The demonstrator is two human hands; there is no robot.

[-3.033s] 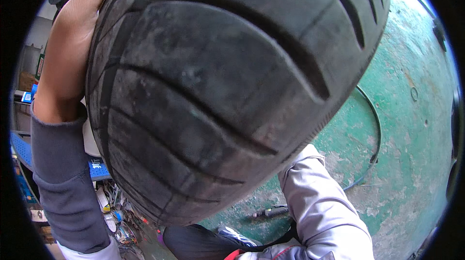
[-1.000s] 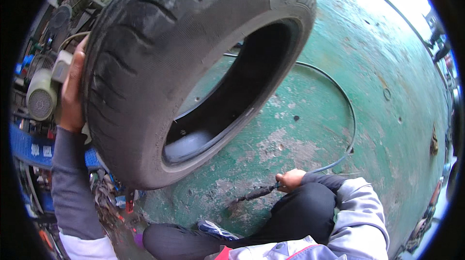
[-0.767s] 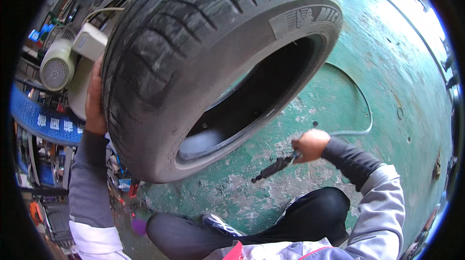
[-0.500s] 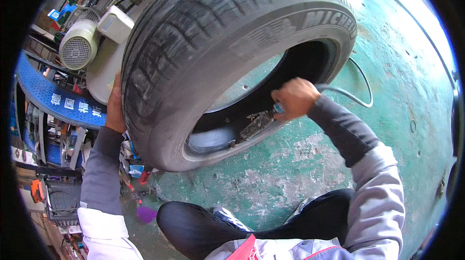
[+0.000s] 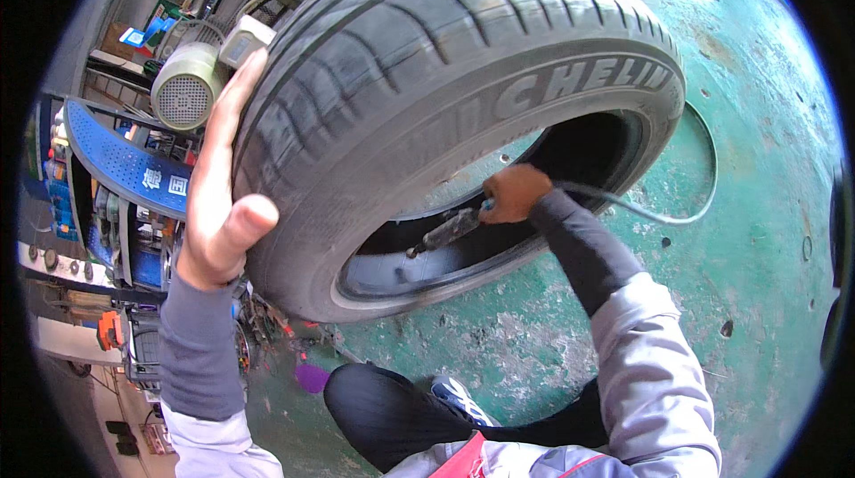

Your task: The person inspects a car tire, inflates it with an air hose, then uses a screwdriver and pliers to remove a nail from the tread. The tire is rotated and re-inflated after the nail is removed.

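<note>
Two hands are busy with one big black tyre (image 5: 427,104), which stands up on its edge on the green floor (image 5: 730,237) and leans a little, with its open side facing the person. The left hand (image 5: 218,211) lies flat and open against the tread on the left side, fingers spread, propping the tyre up without wrapping around anything. The right hand (image 5: 515,195) is closed tight around a thin tool (image 5: 445,231) with a hose (image 5: 659,211) that runs off behind it in a curve across the floor. The tool's long body points down and to the left from the fist, into the dark hollow of the tyre, so the right hand is the near one to the inside wall. Its tip sits close to the inner rubber, but it is too dark in there to tell if it touches. The tyre's far side and the top of it are cut off. Machines (image 5: 183,95) and a blue shelf (image 5: 125,166) crowd the left, too bent and small to make out well.
</note>
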